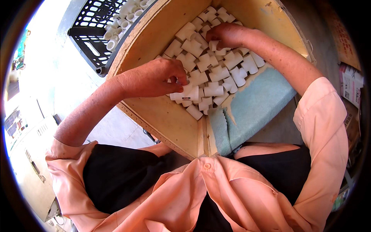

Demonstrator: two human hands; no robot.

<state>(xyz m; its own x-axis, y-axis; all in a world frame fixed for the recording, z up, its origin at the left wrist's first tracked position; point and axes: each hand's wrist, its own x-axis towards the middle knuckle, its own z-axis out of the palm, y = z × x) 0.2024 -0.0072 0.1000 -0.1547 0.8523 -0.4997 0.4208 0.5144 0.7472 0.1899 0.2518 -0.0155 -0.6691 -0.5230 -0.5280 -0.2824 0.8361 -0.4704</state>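
Many white plastic pipe tees lie heaped inside a wooden box. At the pile's near left side, my left hand is closed, its thumb and curled fingers pinching a labelled white pipe tee. My right hand reaches in from the right to the far part of the heap. Its fingers curl down round another white pipe tee, and the hand itself hides part of that grip. A worn light-blue cloth pad covers a board across the box's right side, below my right forearm.
Beyond the box's left wall stands a black perforated crate with more white fittings in it. Cartons are at the far right. A pale metal cabinet stands at the left. The box's near corner sits between my legs.
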